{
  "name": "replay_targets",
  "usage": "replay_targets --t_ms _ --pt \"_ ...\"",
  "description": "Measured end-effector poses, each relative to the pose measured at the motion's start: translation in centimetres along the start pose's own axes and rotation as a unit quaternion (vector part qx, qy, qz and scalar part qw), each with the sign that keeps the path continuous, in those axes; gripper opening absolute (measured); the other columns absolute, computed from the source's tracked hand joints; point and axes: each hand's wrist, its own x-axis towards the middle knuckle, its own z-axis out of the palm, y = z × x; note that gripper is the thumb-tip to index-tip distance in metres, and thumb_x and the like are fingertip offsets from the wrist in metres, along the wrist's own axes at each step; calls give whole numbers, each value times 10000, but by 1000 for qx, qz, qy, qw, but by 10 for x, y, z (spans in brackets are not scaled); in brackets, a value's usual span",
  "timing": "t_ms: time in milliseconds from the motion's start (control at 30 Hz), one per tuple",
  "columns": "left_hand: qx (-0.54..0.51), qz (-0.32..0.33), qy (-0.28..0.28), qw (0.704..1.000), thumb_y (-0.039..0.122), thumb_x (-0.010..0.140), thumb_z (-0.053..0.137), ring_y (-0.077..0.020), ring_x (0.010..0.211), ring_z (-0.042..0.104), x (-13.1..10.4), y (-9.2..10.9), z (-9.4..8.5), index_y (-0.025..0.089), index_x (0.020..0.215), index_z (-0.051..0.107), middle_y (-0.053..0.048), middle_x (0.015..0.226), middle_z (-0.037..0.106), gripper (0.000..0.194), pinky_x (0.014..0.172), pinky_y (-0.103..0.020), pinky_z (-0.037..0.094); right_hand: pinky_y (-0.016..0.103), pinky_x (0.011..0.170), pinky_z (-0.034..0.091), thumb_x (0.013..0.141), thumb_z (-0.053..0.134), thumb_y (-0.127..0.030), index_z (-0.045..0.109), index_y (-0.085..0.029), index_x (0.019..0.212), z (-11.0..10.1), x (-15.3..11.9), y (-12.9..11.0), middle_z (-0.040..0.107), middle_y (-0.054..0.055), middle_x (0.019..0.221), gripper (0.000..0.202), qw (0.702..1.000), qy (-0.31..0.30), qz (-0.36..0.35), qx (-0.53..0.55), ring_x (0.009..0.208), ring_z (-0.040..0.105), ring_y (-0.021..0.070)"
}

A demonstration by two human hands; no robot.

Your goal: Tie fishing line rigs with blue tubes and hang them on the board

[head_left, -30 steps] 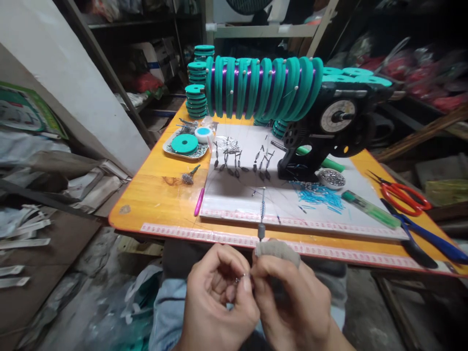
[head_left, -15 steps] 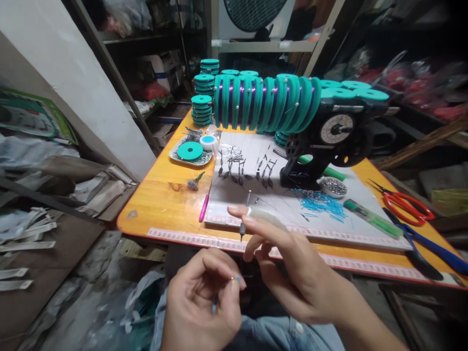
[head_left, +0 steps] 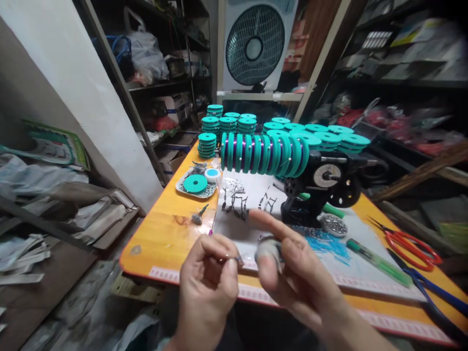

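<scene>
My left hand (head_left: 208, 287) is closed in a pinch at the table's front edge. Between its thumb and forefinger shows a tiny piece with a blue bit and a shiny end (head_left: 238, 259), too small to name exactly. Just to its right is my right hand (head_left: 296, 273), its index finger stretched forward and the thumb apart. A grey-white wrap (head_left: 268, 251) sits on one of its digits; motion blurs the fingertips, and I see nothing held there. Beyond the hands, several dark sinkers on short stems (head_left: 237, 202) lie on the white board (head_left: 237, 234).
A black winding machine (head_left: 303, 195) carries a row of teal foam spools (head_left: 263, 153); more spools (head_left: 318, 131) are stacked behind. Blue tubes (head_left: 329, 247), a dish of metal bits (head_left: 333, 225), red-handled scissors (head_left: 413, 248) and blue pliers (head_left: 435, 292) lie right. A tray (head_left: 179, 186) stands left.
The view has tilted up, showing the fan. My right hand has turned and drawn its thumb side forward; the dark sinker seen hanging by its fingers no longer shows. My left hand keeps its pinch.
</scene>
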Motion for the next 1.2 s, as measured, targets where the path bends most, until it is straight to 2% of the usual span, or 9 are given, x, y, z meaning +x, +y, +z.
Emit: replay_targets --t_ms 133,233,333,433,500,700,833,1033,1200 --pt "82 142 52 985 34 800 638 -94 634 607 3 -25 23 219 757 591 19 764 631 195 556 -156 470 125 306 280 1029 438 -265 557 -403 1352 2 5 12 743 28 1073 371 972 125 -123 -155 327 354 0" --pt "169 214 33 961 32 785 638 -88 556 542 3 -28 26 236 778 629 37 649 571 204 517 -168 409 203 498 486 964 467 -106 506 -262 1415 -6 8 10 732 68 1137 479 849 124 -227 -461 486 544 64" --pt "149 86 -27 985 220 863 622 -103 538 483 -3 -22 21 208 724 599 13 623 512 141 497 -204 368 281 566 502 912 467 -73 567 -104 1277 -16 10 3 744 97 933 380 726 76 -299 -614 596 613 144" --pt "103 -72 -48 991 578 780 680 -92 506 278 -8 -11 18 201 718 543 41 589 349 406 455 -237 210 282 506 435 900 468 -85 600 -120 1068 -18 8 1 674 53 709 216 690 57 -320 -646 554 587 157" --pt "85 -99 -47 990 679 678 724 -91 528 225 -8 -4 19 191 653 500 46 588 300 537 490 -258 169 267 506 424 901 460 -94 587 -158 998 -14 6 4 636 27 673 173 714 61 -308 -626 534 574 139" --pt "-192 -215 -15 957 743 701 644 -101 521 242 9 3 34 187 508 329 46 516 234 668 533 -265 227 141 377 308 1017 433 -353 466 -247 1073 0 8 22 437 -80 539 125 965 175 -93 -173 392 365 66" --pt "-267 -277 37 922 649 748 664 -83 506 210 8 1 37 177 516 375 50 536 247 600 505 -228 243 101 390 267 936 575 -457 433 -246 1045 1 12 25 383 -109 502 276 977 212 -12 4 405 260 40" --pt "-321 -311 58 893 506 747 727 -65 495 229 3 0 30 159 560 449 43 580 308 482 480 -190 273 82 333 120 896 621 -448 454 -238 1043 1 11 26 286 -138 481 305 964 264 21 18 371 108 19" --pt "-327 -264 60 905 517 709 771 -69 533 301 0 -4 27 148 602 522 33 606 356 458 540 -184 321 183 444 420 980 484 -299 536 -228 1048 3 12 20 532 -52 575 111 931 208 -117 -275 421 445 82"
